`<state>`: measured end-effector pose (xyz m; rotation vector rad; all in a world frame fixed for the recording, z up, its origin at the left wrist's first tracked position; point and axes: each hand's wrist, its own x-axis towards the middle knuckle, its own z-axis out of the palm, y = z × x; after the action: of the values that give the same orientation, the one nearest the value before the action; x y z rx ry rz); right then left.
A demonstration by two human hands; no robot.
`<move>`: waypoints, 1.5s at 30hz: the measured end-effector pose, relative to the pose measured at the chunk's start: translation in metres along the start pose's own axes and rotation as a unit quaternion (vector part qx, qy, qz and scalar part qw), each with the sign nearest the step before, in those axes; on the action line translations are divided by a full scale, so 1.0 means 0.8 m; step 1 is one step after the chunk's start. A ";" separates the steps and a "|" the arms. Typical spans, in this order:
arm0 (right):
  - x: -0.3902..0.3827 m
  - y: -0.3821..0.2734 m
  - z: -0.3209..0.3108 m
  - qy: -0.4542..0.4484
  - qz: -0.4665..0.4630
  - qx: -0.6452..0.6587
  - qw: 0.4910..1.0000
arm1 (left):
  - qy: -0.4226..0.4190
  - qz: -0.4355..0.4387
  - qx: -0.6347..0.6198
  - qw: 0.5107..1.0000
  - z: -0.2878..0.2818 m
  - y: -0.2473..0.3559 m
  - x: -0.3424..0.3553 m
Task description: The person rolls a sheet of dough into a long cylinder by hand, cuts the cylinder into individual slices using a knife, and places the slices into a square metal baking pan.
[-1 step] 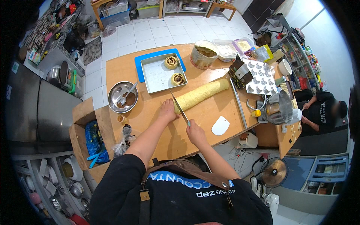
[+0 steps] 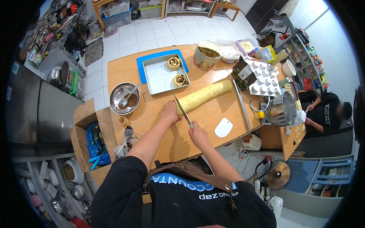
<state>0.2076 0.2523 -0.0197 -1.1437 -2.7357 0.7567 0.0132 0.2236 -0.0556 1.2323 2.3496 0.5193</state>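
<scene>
A long yellow dough roll (image 2: 207, 95) lies slantwise across the wooden table. My left hand (image 2: 171, 113) is closed around its near left end; the fingertips are partly hidden by the dough. In my right hand (image 2: 199, 135) is a knife (image 2: 183, 109), its handle gripped and its blade slanting up and left across the roll close to my left fingers. Beyond them, a square metal baking pan (image 2: 155, 78) holds two cut swirl buns (image 2: 173, 63) with dark filling along its right side. A white dough scraper (image 2: 223, 127) lies right of the knife hand.
A steel bowl (image 2: 114, 104) with brown powder and a spoon sits left. A metal tube (image 2: 242, 106), dark packet (image 2: 243, 74), muffin tray (image 2: 263, 78) and mixer bowl (image 2: 285, 108) stand right. A tub (image 2: 206, 56) is at the back. A co-worker (image 2: 325, 110) works far right.
</scene>
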 end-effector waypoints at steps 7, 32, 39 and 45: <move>0.021 -0.011 -0.007 -0.056 0.023 -0.058 0.996 | 0.019 0.013 0.005 1.000 0.010 -0.005 0.004; 0.056 -0.013 0.013 -0.137 0.054 -0.079 0.986 | -0.046 -0.039 0.067 0.996 0.007 0.010 0.016; 0.061 -0.004 0.031 -0.141 0.030 -0.080 0.986 | -0.047 -0.047 0.068 0.995 0.007 0.008 0.016; 0.061 0.006 0.044 -0.123 0.029 -0.063 0.990 | -0.030 -0.045 0.104 0.993 0.020 0.009 0.020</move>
<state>0.1665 0.2746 -0.0581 -1.2349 -3.0025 0.7917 0.0185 0.2429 -0.0683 1.2039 2.4427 0.2091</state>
